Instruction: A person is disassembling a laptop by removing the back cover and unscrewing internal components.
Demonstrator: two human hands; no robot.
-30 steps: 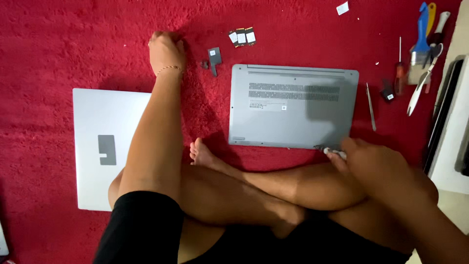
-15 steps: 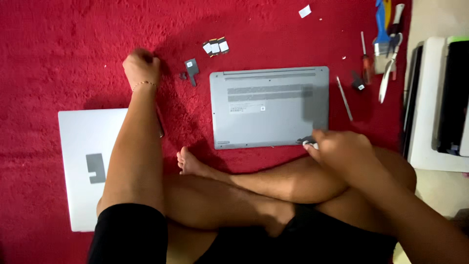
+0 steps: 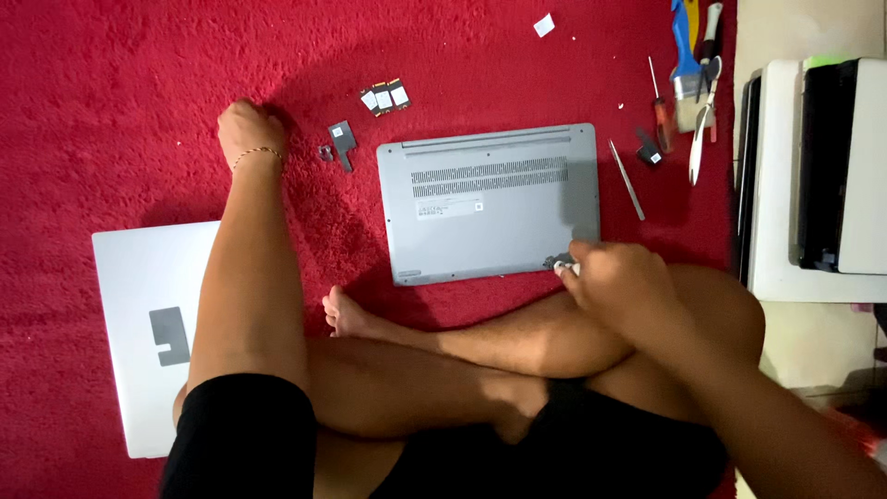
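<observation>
Carpet, red and shaggy, carries everything; person sits cross-legged at its near edge. Grey laptop lies bottom-up mid-carpet, vent slots toward the far edge. Second silver laptop lies flat by the left edge, partly under the left arm. White box with dark flat devices on it stands off the carpet's right edge. Right hand rests at the grey laptop's near right corner, fingers curled tight on a small pale object, kind cannot be told. Left hand is pressed into the carpet left of the grey laptop, fingers closed in a loose fist, holding nothing that shows. Blue-handled brush, red screwdriver and thin metal pick lie near the far right corner. Small dark bracket lies just right of the left hand; three small chip cards lie beyond it
</observation>
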